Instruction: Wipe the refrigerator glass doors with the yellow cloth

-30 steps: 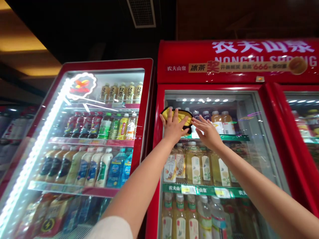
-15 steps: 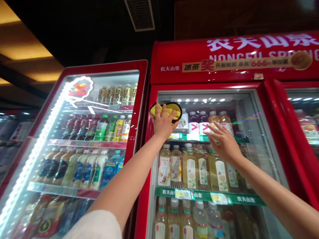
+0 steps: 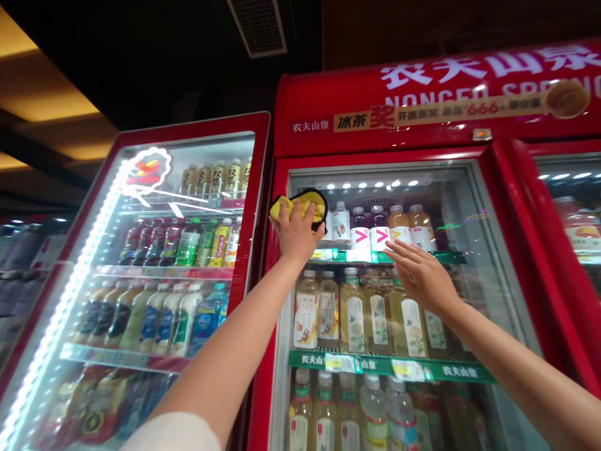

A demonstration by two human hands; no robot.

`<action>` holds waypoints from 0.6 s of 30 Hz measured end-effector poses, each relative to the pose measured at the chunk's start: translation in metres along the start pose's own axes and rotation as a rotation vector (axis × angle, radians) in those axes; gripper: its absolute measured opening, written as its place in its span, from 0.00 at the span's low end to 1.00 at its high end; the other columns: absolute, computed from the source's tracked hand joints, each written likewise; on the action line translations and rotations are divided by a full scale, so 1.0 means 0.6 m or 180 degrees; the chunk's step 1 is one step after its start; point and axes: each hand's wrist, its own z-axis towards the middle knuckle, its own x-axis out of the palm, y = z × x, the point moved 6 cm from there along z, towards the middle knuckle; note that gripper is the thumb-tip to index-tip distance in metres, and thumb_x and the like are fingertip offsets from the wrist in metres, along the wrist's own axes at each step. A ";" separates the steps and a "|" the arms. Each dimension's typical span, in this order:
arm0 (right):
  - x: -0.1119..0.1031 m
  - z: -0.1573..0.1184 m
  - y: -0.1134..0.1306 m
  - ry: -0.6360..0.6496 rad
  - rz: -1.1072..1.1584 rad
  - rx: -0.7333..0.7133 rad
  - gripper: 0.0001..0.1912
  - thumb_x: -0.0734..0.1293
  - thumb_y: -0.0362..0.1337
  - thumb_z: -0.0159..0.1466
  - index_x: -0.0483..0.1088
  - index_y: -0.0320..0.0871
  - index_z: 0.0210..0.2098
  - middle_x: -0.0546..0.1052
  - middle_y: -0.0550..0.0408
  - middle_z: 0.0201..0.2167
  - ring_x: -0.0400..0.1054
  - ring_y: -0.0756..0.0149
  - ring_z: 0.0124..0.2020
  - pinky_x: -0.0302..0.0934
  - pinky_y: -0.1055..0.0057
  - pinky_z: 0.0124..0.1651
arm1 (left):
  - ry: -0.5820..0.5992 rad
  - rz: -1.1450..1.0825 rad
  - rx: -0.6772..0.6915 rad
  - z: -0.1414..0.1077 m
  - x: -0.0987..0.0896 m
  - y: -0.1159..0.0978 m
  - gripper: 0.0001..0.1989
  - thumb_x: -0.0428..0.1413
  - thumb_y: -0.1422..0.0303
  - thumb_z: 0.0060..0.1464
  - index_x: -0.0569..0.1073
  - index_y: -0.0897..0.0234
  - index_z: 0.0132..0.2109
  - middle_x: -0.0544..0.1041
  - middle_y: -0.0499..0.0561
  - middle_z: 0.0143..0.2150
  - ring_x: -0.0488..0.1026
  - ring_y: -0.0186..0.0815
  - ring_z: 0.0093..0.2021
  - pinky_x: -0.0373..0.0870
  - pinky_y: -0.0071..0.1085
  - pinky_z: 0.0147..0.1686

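My left hand (image 3: pixel 297 235) presses a yellow cloth with black edging (image 3: pixel 305 205) against the upper left corner of a red-framed fridge's glass door (image 3: pixel 469 213). The cloth lies partly over the red frame and partly over the glass. My right hand (image 3: pixel 422 275) is raised before the same door, its fingers stretched out and nothing in it. Whether its fingertips touch the glass I cannot tell. Behind the glass stand shelves of bottled drinks (image 3: pixel 355 310).
A second fridge (image 3: pixel 239 250) with a lit strip and rows of bottles stands at the left. Another red door frame (image 3: pixel 521 188) is at the right. A red sign panel (image 3: pixel 352 94) runs above the middle door, and a ceiling vent (image 3: pixel 258 25) is overhead.
The view has shifted slightly, moving the fridges a little left in the picture. My left hand and the cloth sit slightly lower and nearer the door's left frame. My right hand's fingers are closer together.
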 end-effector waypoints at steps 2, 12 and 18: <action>0.000 0.003 0.000 -0.0048 -0.0009 0.0021 0.23 0.59 0.31 0.71 0.72 0.47 0.62 0.75 0.50 0.62 0.67 0.53 0.65 0.66 0.47 0.65 | -0.0012 -0.0034 -0.0240 0.047 -0.003 -0.028 0.31 0.47 0.50 0.66 0.63 0.53 0.71 0.60 0.55 0.75 0.47 0.64 0.75 0.45 0.71 0.68; -0.014 -0.033 -0.011 -0.0090 -0.0016 -0.0100 0.23 0.60 0.29 0.69 0.72 0.45 0.61 0.72 0.49 0.64 0.65 0.54 0.67 0.66 0.50 0.64 | 0.0549 -0.0228 0.1165 -0.092 0.009 -0.066 0.32 0.55 0.50 0.62 0.65 0.53 0.70 0.58 0.52 0.76 0.44 0.56 0.77 0.44 0.58 0.73; -0.025 -0.030 -0.032 -0.0113 -0.0281 -0.0070 0.22 0.61 0.29 0.68 0.74 0.46 0.58 0.75 0.51 0.62 0.69 0.52 0.64 0.69 0.50 0.58 | -0.0081 -0.0086 -0.0395 -0.008 -0.003 -0.005 0.30 0.49 0.53 0.65 0.65 0.56 0.70 0.59 0.60 0.75 0.47 0.66 0.74 0.43 0.73 0.67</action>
